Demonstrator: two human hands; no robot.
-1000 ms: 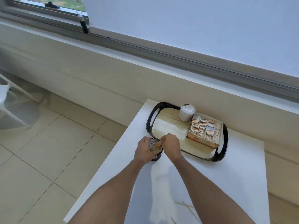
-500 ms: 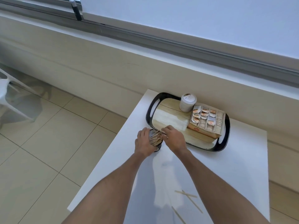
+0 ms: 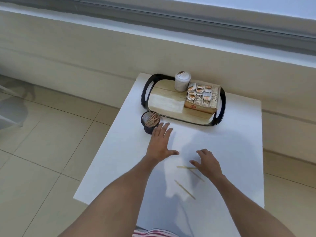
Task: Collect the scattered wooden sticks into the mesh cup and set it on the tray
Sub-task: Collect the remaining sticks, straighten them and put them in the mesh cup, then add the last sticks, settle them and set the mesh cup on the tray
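A black mesh cup [image 3: 149,124] holding several wooden sticks stands on the white table, just off the tray's near left corner. The tray [image 3: 145,88] has a black rim and a wood-look floor. My left hand [image 3: 159,143] lies flat and open on the table, fingertips just right of the cup. My right hand [image 3: 207,162] hovers open over three loose wooden sticks: one [image 3: 185,167] by its thumb, one [image 3: 197,175] partly under the hand, one [image 3: 184,189] nearer me.
On the tray stand a white lidded cup [image 3: 182,81] and a cardboard box of sachets [image 3: 201,98]. The white table [image 3: 239,142] drops off to tiled floor on the left. A beige wall and window ledge run behind.
Both hands have left the mesh cup and pulled back toward me. The left hand now rests flat beside the cup; the right has moved down to the loose sticks.
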